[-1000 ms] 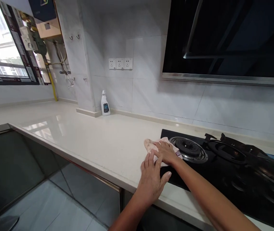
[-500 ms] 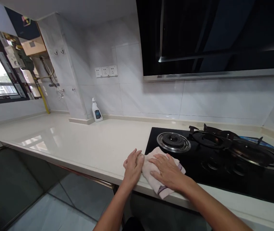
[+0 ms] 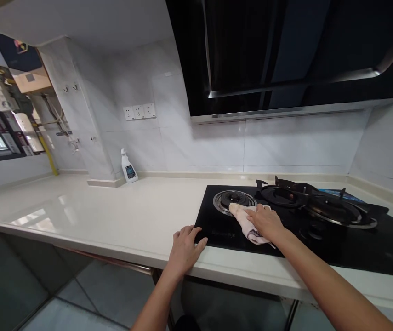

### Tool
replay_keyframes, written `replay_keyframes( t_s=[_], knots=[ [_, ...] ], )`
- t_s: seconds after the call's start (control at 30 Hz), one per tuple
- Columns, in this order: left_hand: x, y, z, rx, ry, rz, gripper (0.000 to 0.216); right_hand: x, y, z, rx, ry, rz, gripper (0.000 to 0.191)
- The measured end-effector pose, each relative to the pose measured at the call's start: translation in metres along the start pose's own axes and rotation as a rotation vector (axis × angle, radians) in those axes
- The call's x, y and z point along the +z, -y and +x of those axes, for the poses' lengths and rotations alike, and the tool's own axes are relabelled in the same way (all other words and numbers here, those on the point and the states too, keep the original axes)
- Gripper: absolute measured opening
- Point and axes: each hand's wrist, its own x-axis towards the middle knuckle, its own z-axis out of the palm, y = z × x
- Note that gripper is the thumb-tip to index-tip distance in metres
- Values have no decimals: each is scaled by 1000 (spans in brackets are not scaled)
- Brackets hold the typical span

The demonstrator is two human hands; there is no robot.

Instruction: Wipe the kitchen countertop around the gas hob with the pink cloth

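My right hand (image 3: 265, 223) grips a pale pink cloth (image 3: 246, 222) with a dark stripe near its edge. The cloth lies on the black glass gas stove (image 3: 213, 232), its far tip touching the ring of the left burner (image 3: 236, 201). Some of the cloth is hidden beneath my fingers. On the white countertop (image 3: 141, 216), my left hand (image 3: 185, 247) rests flat beside the stove's front left corner, fingers spread and holding nothing.
A white spray bottle (image 3: 129, 168) leans near the wall pillar (image 3: 86, 119). Black pot supports (image 3: 306, 195) are piled on the stove's right side, with a blue flat item (image 3: 343, 195) behind them. The range hood (image 3: 286, 59) hangs overhead.
My right hand has carried the cloth from the counter edge onto the stove, toward the left burner. My left hand has come off the cloth and spread on the counter. The view has shifted right.
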Motion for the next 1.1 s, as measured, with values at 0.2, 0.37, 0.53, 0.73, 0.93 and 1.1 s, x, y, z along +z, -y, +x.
replay_keyframes(
  t_s=[0.2, 0.37, 0.53, 0.73, 0.93, 1.1],
  knots=[
    [1, -1, 0, -2, -15, 16, 36, 5, -2, 32, 128, 28, 68, 49],
    [1, -1, 0, 13, -19, 28, 35, 11, 0, 14, 64, 28, 113, 52],
    [2, 0, 1, 13, -11, 44, 37, 13, 17, -31, -51, 54, 176, 62],
    [2, 1, 2, 27, -17, 69, 39, 5, 63, -89, -292, 19, 297, 58],
    [2, 5, 4, 43, -13, 106, 41, 6, 70, -119, -345, -200, 455, 39],
    [4, 9, 6, 46, -12, 102, 43, 14, 11, -140, -276, -314, 422, 35]
  ],
)
